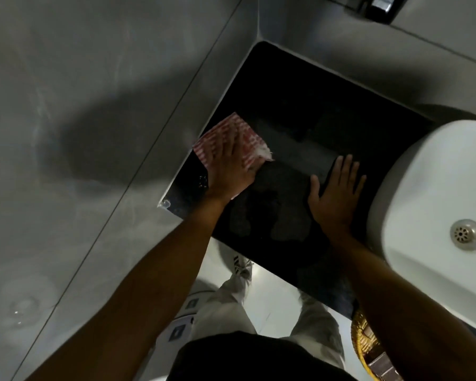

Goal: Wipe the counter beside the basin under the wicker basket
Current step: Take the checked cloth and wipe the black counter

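Fingers [232, 145] flat on checked cloth [226, 136], black counter [300, 105] (grey-tiled corner)

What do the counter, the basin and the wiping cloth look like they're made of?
Counter: dark, glossy, probably polished stone; it shows reflections. Basin: smooth white, likely glazed ceramic. Cloth under the left hand: thin, red-and-white patterned, fabric or paper, frayed corner.
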`<state>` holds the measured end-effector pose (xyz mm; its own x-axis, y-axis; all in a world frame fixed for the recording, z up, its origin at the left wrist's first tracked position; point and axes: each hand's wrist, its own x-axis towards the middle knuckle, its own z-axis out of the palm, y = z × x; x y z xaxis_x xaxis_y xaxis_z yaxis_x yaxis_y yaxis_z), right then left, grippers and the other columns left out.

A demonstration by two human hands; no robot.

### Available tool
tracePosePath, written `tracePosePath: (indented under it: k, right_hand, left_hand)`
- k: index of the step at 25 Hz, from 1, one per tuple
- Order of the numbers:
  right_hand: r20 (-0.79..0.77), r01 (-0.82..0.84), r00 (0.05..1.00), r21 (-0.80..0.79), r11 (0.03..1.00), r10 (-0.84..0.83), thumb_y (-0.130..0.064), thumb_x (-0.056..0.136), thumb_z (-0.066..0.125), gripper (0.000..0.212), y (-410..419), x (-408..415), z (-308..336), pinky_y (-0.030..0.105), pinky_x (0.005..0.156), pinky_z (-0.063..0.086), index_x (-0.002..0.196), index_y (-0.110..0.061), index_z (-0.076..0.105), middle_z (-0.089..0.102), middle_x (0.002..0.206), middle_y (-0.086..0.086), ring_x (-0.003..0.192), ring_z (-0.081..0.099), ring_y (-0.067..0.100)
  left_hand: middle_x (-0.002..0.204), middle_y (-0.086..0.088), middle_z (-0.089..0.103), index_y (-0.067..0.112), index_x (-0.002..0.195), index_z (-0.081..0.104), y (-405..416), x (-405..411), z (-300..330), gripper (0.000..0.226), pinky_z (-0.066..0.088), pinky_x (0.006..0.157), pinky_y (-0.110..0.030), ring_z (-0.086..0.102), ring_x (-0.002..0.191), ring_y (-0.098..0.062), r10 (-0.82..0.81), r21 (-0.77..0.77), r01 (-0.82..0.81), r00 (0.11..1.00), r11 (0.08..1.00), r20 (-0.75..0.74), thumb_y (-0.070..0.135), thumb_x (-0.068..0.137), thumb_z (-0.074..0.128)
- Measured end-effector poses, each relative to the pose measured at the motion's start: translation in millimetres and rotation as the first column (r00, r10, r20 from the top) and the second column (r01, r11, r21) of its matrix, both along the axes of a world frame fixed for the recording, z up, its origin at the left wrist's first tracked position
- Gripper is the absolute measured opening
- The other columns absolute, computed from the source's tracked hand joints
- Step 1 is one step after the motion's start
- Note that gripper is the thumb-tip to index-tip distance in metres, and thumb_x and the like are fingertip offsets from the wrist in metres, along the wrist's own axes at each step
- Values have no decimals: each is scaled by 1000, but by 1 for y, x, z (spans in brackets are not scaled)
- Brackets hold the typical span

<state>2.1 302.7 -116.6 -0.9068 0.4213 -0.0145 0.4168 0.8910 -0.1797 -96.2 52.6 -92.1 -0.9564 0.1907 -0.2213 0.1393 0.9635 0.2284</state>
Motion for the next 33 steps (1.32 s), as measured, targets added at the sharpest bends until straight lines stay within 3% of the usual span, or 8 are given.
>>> tracePosePath:
  k: [2,4,8,17,23,26,30,33]
  right_hand:
    - [-14,-9,1000,3,1000,9,-54,103,37,78,1,0,0,57,128,10,162,-5,26,24,170,18,159,20,36]
    - [-2,-11,1000,7,1000,11,-54,103,37,78,1,0,0,58,128,11,162,-4,26,24,170,18,159,20,36]
    - [11,-12,1000,-16,1000,12,-55,103,36,79,2,2,2,59,128,10,162,-5,25,23,171,17,159,18,36]
    - [23,-17,1000,-17,1000,18,-57,102,32,80,0,2,4,58,128,8,163,-5,24,21,171,17,160,16,36]
    - [56,-48,997,-51,998,50,-58,104,28,80,1,3,10,56,129,2,164,-6,19,14,173,16,161,9,34]
    - [50,-71,996,-124,990,77,-55,106,32,75,6,4,12,54,129,0,164,-9,23,15,173,16,161,9,34]
    - [53,-60,995,-349,935,83,-47,109,34,65,15,9,16,49,129,-6,163,-12,28,14,174,12,162,5,30]
    - [19,6,1000,-623,782,8,-39,111,40,57,12,28,31,40,130,-5,161,-11,35,19,173,10,162,4,24]
  left_hand:
    - [176,-17,13,14,168,13,-19,21,-1,90,4,132,-59,10,163,-39,60,-3,-60,998,998,5,69,97,22]
    - [177,-14,11,18,168,12,-39,39,-1,79,-1,131,-56,8,163,-36,121,-26,-121,993,992,-5,59,103,29]
    - [176,-13,16,18,167,16,-66,80,-3,73,9,133,-56,13,163,-35,244,-36,-245,969,969,-41,48,106,42]
    - [171,-22,27,10,165,24,-50,135,-13,82,10,131,-62,19,160,-42,500,5,-501,865,866,-42,60,102,32]
    - [173,-16,25,19,166,23,-2,163,-16,72,1,128,-57,20,160,-41,236,-28,-239,969,971,-69,56,106,38]
    - [170,-16,33,19,164,31,20,172,-14,70,12,130,-57,27,158,-38,-16,-42,13,998,999,-65,56,104,35]
    - [170,-13,35,20,162,35,43,183,-13,70,11,132,-59,27,159,-37,-409,36,414,907,910,-99,55,102,43]
    - [173,-11,29,19,164,33,27,192,-8,67,12,133,-57,21,162,-33,-608,83,617,786,783,-114,53,106,39]
